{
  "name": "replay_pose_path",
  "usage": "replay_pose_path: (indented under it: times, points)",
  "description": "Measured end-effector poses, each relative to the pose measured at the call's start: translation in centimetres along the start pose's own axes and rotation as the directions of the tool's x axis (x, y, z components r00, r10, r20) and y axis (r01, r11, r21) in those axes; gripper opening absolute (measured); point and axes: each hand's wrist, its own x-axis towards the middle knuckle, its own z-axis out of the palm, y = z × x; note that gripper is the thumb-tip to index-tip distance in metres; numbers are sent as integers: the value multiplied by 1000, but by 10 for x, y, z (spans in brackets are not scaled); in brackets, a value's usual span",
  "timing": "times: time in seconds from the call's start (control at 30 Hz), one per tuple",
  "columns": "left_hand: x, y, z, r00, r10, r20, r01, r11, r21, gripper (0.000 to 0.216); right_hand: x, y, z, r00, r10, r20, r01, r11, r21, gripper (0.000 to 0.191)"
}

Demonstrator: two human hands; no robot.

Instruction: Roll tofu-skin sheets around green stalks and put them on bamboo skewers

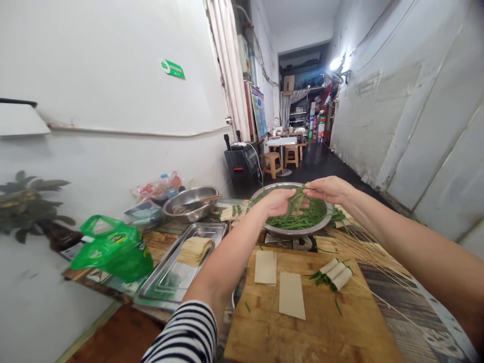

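Over a large metal bowl (325, 224) of long green chives (293, 221), both of my hands are reaching out. My left hand (280, 201) holds some of the chives, its fingers partly behind them. My right hand (328, 190) pinches the upper end of the same bunch. Nearer to me is a wooden cutting board (280, 338). On it lie a pale tofu skin sheet (292, 295) and a small stack of sheets (265, 267). Several tofu skin rolls (335, 274) filled with greens sit side by side at the right, on a thin skewer.
Loose bamboo skewers (372, 252) lie right of the board. At left are a metal tray (161, 282) with stacked tofu skin (194, 250), a green plastic bag (117, 252) and a second metal bowl (191, 214). A black speaker (244, 169) stands behind.
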Motion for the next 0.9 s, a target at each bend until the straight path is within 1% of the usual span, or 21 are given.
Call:
replay_pose_path:
  times: [0.13, 0.2, 0.27, 0.37, 0.47, 0.63, 0.73, 0.8, 0.9]
  points:
    - [-9, -7, -3, 998, -51, -22, 49, 996, -69, 24, -5, -10, -1, 999, -18, -28, 17, 999, -27, 18]
    - [-11, -12, -7, 997, -74, -12, 73, 993, -90, 23, -7, -13, -1, 999, -29, -42, 28, 999, -39, 19]
    - [-11, -17, -10, 997, -73, 3, 73, 993, -88, 22, -8, -14, -1, 998, -35, -49, 33, 998, -48, 18]
    - [-8, -24, -11, 999, -43, 8, 43, 998, -54, 23, -9, -15, 0, 997, -47, -54, 44, 997, -59, 19]
    - [-4, -25, -9, 998, -32, 48, 35, 998, -56, 26, -8, -15, 1, 996, -62, -65, 58, 996, -65, 21]
    - [-5, -22, -5, 992, -64, 112, 79, 987, -138, 26, -4, -15, -3, 994, -94, -57, 89, 992, -89, 20]
    - [-7, -22, -8, 985, -59, 159, 71, 995, -70, 25, -3, -14, -5, 994, -91, -55, 84, 991, -107, 20]
    - [-4, -24, -12, 991, -35, 131, 30, 999, 39, 22, -3, -14, -6, 994, -89, -64, 82, 991, -110, 21]
    - [4, -30, -16, 997, 76, -13, -74, 987, 142, 22, -3, -12, -5, 990, -112, -86, 104, 990, -97, 21]
